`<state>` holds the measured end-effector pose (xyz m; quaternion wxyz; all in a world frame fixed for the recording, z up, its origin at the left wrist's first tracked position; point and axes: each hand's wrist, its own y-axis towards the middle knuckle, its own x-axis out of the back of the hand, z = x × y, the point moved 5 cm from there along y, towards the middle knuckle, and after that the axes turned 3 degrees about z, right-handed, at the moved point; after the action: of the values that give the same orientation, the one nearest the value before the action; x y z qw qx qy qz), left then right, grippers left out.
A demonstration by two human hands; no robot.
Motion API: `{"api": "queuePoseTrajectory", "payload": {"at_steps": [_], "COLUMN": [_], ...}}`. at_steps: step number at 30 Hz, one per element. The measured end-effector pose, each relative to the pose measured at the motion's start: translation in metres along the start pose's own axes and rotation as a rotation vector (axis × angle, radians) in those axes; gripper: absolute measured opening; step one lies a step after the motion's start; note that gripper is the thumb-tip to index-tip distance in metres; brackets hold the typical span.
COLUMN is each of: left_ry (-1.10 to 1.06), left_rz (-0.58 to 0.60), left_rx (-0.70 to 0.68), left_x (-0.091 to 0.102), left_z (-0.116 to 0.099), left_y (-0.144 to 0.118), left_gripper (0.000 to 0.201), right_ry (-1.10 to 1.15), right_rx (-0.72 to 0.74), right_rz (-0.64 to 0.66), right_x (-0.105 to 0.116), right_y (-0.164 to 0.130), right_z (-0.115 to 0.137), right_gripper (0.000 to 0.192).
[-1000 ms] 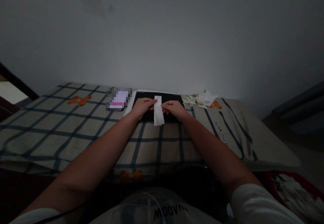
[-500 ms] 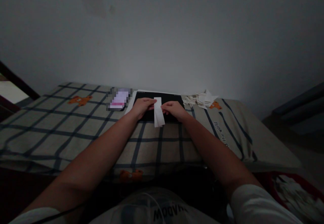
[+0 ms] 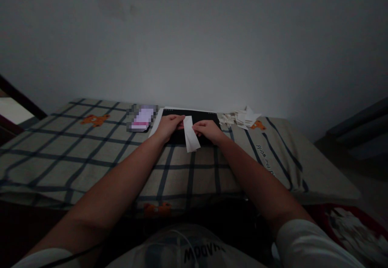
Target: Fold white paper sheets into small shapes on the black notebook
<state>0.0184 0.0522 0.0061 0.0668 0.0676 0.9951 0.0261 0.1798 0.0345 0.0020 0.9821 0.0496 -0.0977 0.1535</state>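
Note:
A folded strip of white paper [image 3: 190, 136] hangs between my two hands, its lower ends slightly spread apart. The fingers of my left hand [image 3: 171, 125] pinch its upper left edge. On the other side, my right hand [image 3: 207, 129] is closed with thumb and fingertips on the strip's right edge. Beneath both hands lies a flat black board or notebook [image 3: 200, 116], with small white marks along its far edge. White sheets [image 3: 157, 123] show from under its left side.
A checked cloth with bear prints covers the table [image 3: 121, 146], which stands against a grey wall. Left of the board lies a phone [image 3: 144, 117], partly pixelated. Several folded paper pieces [image 3: 244, 117] are heaped to the right. A red container [image 3: 325, 215] with whitish contents stands at lower right.
The strip has tilted, its lower end swinging a little to the right. My left fingertips have moved slightly left and up toward the strip's top corner. My right hand has hardly moved.

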Motion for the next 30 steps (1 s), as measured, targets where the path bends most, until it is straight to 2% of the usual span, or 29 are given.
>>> {"api": "queuePoseTrajectory", "payload": {"at_steps": [10, 15, 20, 27, 30], "left_ry": [0.106, 0.134, 0.146, 0.129, 0.141], "left_rz": [0.178, 0.103, 0.021, 0.166, 0.172], "left_rx": [0.110, 0.031, -0.028, 0.083, 0.085], "left_x": [-0.009, -0.006, -0.004, -0.011, -0.012], "left_z": [0.007, 0.003, 0.000, 0.007, 0.007], "left_y": [-0.004, -0.003, -0.003, -0.005, -0.006], "left_gripper": [0.026, 0.028, 0.026, 0.029, 0.027], "right_ry": [0.052, 0.125, 0.108, 0.057, 0.072], "right_rx": [-0.005, -0.030, -0.037, -0.015, -0.018], "right_rz": [-0.160, -0.101, -0.051, -0.158, -0.163], "right_x": [0.012, 0.010, 0.007, 0.013, 0.014], "right_y": [0.002, 0.005, 0.006, 0.003, 0.004], "right_z": [-0.001, -0.008, -0.012, -0.003, -0.003], "right_gripper": [0.008, 0.011, 0.014, 0.009, 0.008]}}
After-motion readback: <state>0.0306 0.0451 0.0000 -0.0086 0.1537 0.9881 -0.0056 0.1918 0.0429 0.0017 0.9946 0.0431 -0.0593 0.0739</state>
